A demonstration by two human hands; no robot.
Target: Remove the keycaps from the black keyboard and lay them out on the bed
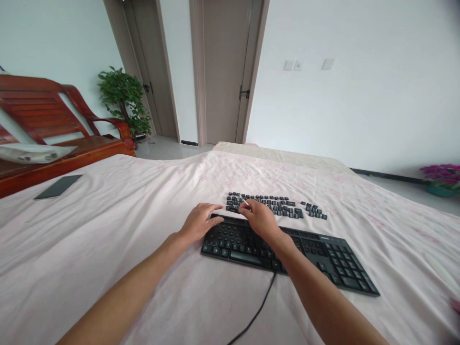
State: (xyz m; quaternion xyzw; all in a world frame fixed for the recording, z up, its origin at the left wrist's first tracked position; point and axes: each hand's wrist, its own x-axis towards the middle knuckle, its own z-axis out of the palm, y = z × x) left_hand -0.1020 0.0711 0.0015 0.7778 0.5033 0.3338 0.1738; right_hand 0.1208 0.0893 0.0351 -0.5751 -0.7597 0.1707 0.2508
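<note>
A black keyboard (247, 258) lies on the bed, with many keycaps off its left and middle part. My left hand (199, 224) is at its far left corner, thumb on the top edge and fingers just beyond it, gripping that edge. Over the keyboard's far edge, my right hand (261, 219) pinches a thin white stick (243, 199), perhaps a cotton swab; its far tip is near the loose keys. Those removed keycaps (287, 211) lie in rows behind the keyboard, with a smaller group (314, 210) to the right. My right hand and forearm hide some of the keyboard.
The pink-patterned bedsheet (143, 268) is wrinkled. A black cable (257, 314) runs from the keyboard's near side toward me. A dark flat phone-like object (58, 187) lies at the left. Beyond are a wooden bench (46, 110), a leafy plant (124, 96) and doors (226, 72).
</note>
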